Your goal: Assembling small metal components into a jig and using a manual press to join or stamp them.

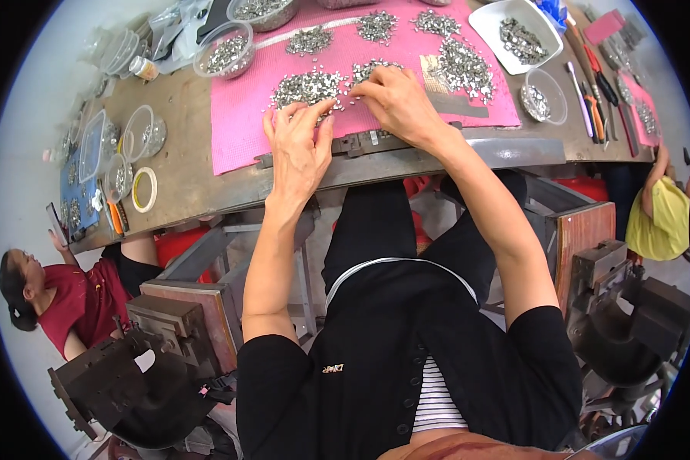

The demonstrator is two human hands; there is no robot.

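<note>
While the left hand point(300, 146) and right hand point(400, 101) curl, grips unclear, over the pink mat point(238, 123), sideways brushing could mix its metal piles point(303, 87).

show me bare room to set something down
Bare tabletop lies between the tape ring and the pink mat; the mat's left strip is free too. Crowded: around the left hand, right hand, metal piles and right-side tools.

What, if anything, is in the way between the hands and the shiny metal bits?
Nothing visible. The left hand has its fingertips at the near edge of the large pile of metal bits; the right hand is at the smaller pile beside it, with nothing blocking either.
</note>
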